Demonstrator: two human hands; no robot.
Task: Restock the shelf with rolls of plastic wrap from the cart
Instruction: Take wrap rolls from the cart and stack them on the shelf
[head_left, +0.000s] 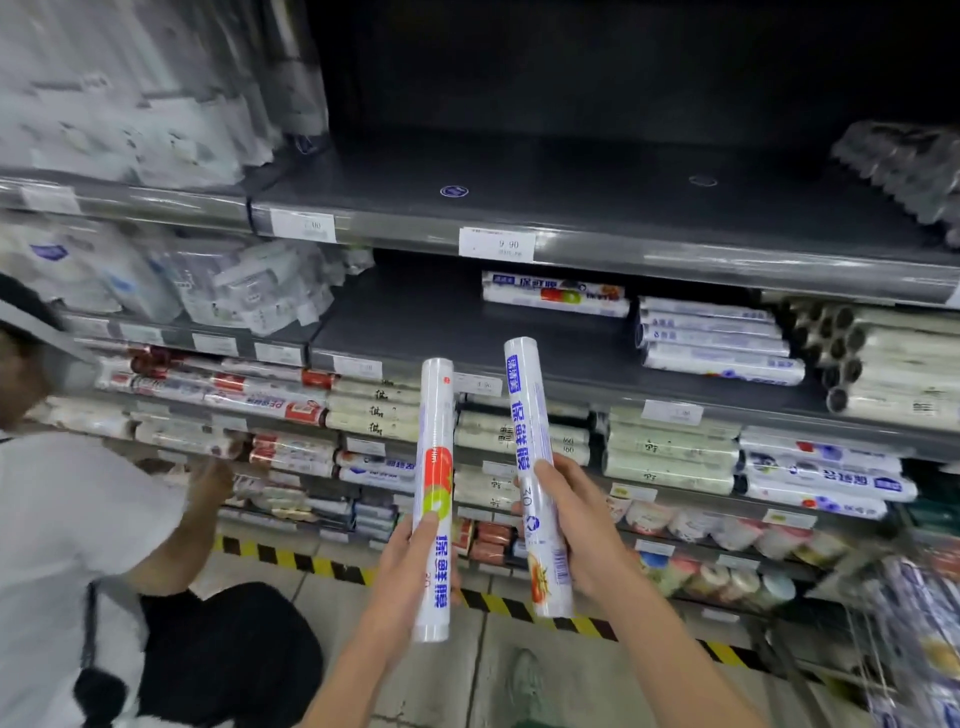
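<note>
Rolls of plastic wrap, two, one per grip, both held clear of the shelves and in front of them. Left grip (410, 561) closed round the lower half of the left roll (435, 410), thumb across the printed face. Right grip (582, 530) closed round the middle of the right roll (525, 405), thumb in front, fingers behind. Long axes near upright, right roll leaning a little to the left at its top; rolls close together, not touching.

Target judged to be the bare stretch of the middle shelf (415, 317), up and ahead of both grips, just left of a matching roll (555, 296) laid on its side with its long axis along the shelf front. Deciding relation: held rolls upright, stocked rolls level, so probably about a quarter turn of each wrist before setting down. Right grip nearer the matching roll; left grip nearer the open gap.

Upper shelf (571, 208) also largely bare; price label (496, 244) on its edge, digits only partly legible. Cart (914, 613) cut off at the lower right edge, contents blurred. Second person (78, 519) crouched at left, reaching toward a lower shelf, blurred. Far fingers of both grips hidden behind the rolls; shelf depth lost in shadow.
</note>
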